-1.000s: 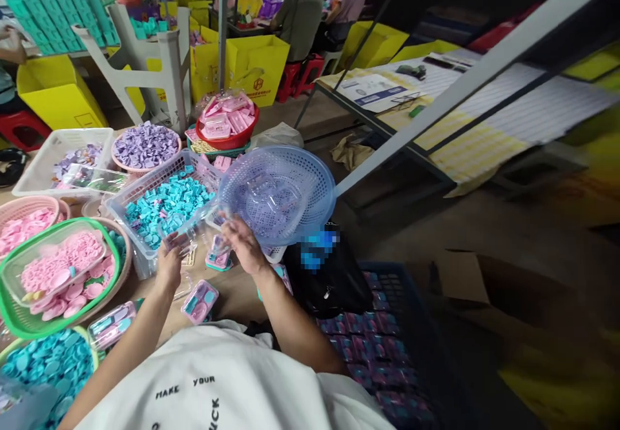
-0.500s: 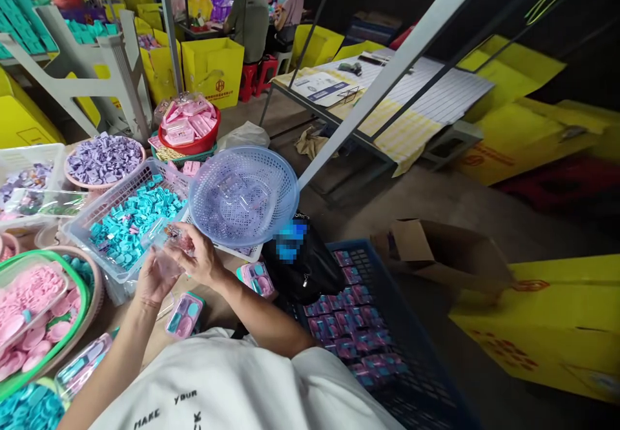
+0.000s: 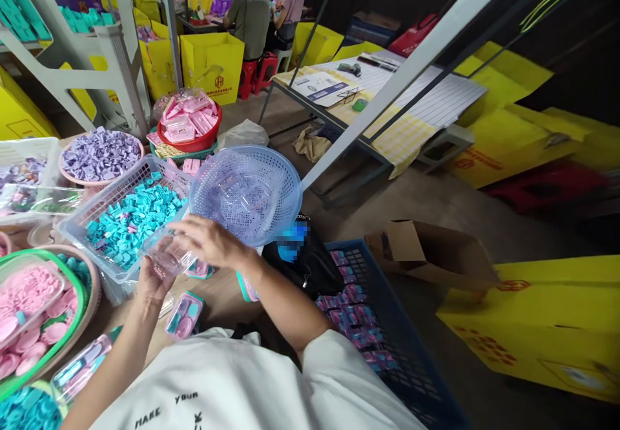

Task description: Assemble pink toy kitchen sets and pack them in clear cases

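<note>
My left hand (image 3: pixel 155 283) grips a clear plastic case (image 3: pixel 167 252) from below, thumb up along its near side. Over the case's upper right edge lies my right hand (image 3: pixel 209 241), its fingers bent onto the plastic; the thumb is mostly hidden. Small pinkish contents show faintly through the case. Just beyond the hands is a basket (image 3: pixel 80 226) of turquoise plastic pieces (image 3: pixel 138 217). A blue colander (image 3: pixel 290 178) with clear plastic parts stands to the right. Below the hands, a filled pink and turquoise case (image 3: pixel 185 316) lies on the table.
Pink pieces (image 3: pixel 33 294) fill a green-rimmed basket on the left. Purple pieces (image 3: pixel 101 153) and pink packs (image 3: pixel 190 120) stand farther back. At right are a black bag (image 3: pixel 314 268), a blue crate (image 3: pixel 411 327) of packed sets and a cardboard box (image 3: pixel 436 249). Two people sit in the background.
My right hand has shifted slightly over the case, its fingers now straighter and the back of the hand turned up. The case appears tilted differently. Another filled case shows beneath the right hand.
</note>
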`<state>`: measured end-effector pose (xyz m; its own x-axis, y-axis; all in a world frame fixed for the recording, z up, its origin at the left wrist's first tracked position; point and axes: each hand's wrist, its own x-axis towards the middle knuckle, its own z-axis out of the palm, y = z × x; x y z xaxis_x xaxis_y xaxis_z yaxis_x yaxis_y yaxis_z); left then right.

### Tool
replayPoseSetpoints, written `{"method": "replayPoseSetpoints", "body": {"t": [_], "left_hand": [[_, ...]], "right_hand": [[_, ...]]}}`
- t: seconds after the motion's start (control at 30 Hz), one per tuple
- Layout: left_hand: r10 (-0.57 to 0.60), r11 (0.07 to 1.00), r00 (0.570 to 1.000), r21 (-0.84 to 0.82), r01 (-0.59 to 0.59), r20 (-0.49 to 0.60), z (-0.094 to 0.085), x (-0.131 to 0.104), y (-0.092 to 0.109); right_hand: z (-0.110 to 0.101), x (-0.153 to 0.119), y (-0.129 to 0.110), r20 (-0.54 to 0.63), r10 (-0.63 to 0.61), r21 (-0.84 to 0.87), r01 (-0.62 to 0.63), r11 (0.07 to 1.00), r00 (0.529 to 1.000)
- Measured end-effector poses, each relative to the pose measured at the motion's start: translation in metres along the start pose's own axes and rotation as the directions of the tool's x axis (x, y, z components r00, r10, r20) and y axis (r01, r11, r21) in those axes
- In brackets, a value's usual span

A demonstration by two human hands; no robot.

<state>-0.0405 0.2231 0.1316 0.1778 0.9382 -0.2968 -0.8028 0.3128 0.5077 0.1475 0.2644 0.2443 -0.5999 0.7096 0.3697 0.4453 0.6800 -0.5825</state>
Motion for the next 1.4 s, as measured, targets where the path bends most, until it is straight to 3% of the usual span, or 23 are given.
{"method": "replayPoseSetpoints", "body": {"t": [0.07,0.1,0.17,0.2,0.27,0.37,0.43,0.5,0.53,0.57,0.6,0.67,0.7,0.8,0.87,0.97,1.23,1.4], "left_hand": [[-0.075,0.996,0.996,-0.045,0.077,0.040,-0.005,-0.004,-0.005],[-0.110,0.991,0.992,-0.067,0.114,0.068,-0.008,-0.006,-0.008],[-0.183,0.975,0.970,-0.096,0.199,0.158,-0.012,-0.012,-0.010],[-0.225,0.963,0.949,-0.099,0.251,0.220,-0.014,-0.016,-0.010],[-0.323,0.926,0.884,-0.081,0.369,0.339,-0.016,-0.025,-0.009],[-0.458,0.853,0.787,-0.043,0.520,0.414,-0.018,-0.047,-0.008],[-0.536,0.806,0.747,-0.027,0.592,0.393,-0.020,-0.063,-0.010],[-0.579,0.784,0.741,-0.021,0.621,0.340,-0.024,-0.076,-0.013],[-0.578,0.790,0.756,-0.021,0.613,0.308,-0.025,-0.080,-0.014],[-0.563,0.806,0.778,-0.021,0.591,0.279,-0.027,-0.083,-0.015],[-0.540,0.827,0.802,-0.019,0.563,0.254,-0.027,-0.084,-0.015],[-0.524,0.844,0.816,0.020,0.536,0.245,-0.026,-0.084,-0.012],[-0.527,0.845,0.811,0.049,0.533,0.254,-0.024,-0.083,-0.010],[-0.538,0.840,0.795,0.106,0.532,0.280,-0.017,-0.081,-0.003],[-0.531,0.844,0.799,0.098,0.527,0.282,-0.013,-0.083,0.000],[-0.528,0.842,0.797,0.057,0.536,0.295,-0.015,-0.087,-0.002],[-0.464,0.812,0.808,-0.191,0.552,0.363,-0.042,-0.099,-0.019],[-0.367,0.855,0.843,-0.214,0.472,0.392,-0.052,-0.104,-0.020]], "right_hand": [[-0.033,0.002,0.034,0.045,0.165,-0.166,-0.155,0.974,0.985],[-0.047,0.002,0.053,0.067,0.305,-0.300,-0.272,0.914,0.950],[-0.070,-0.001,0.092,0.075,0.609,-0.522,-0.490,0.698,0.789],[-0.079,-0.003,0.110,0.068,0.687,-0.563,-0.541,0.625,0.723],[-0.090,-0.011,0.136,0.074,0.764,-0.580,-0.596,0.555,0.641],[-0.099,-0.027,0.151,0.120,0.769,-0.547,-0.605,0.579,0.627],[-0.098,-0.039,0.144,0.188,0.747,-0.419,-0.636,0.648,0.637],[-0.087,-0.053,0.126,0.305,0.667,0.014,-0.704,0.710,0.680],[-0.077,-0.060,0.114,0.361,0.602,0.317,-0.700,0.640,0.713],[-0.064,-0.067,0.100,0.408,0.525,0.580,-0.656,0.483,0.747],[-0.048,-0.074,0.086,0.448,0.458,0.738,-0.607,0.296,0.768],[-0.012,-0.087,0.057,0.528,0.359,0.826,-0.564,-0.008,0.769],[0.005,-0.092,0.045,0.561,0.330,0.822,-0.558,-0.115,0.759],[0.047,-0.101,0.019,0.628,0.293,0.777,-0.560,-0.286,0.721],[0.059,-0.101,0.012,0.647,0.297,0.761,-0.569,-0.312,0.702],[0.057,-0.099,0.010,0.649,0.324,0.760,-0.584,-0.285,0.688],[0.052,-0.100,0.008,0.613,0.360,0.787,-0.584,-0.198,0.704],[0.055,-0.100,0.005,0.602,0.365,0.795,-0.578,-0.187,0.710]]}}
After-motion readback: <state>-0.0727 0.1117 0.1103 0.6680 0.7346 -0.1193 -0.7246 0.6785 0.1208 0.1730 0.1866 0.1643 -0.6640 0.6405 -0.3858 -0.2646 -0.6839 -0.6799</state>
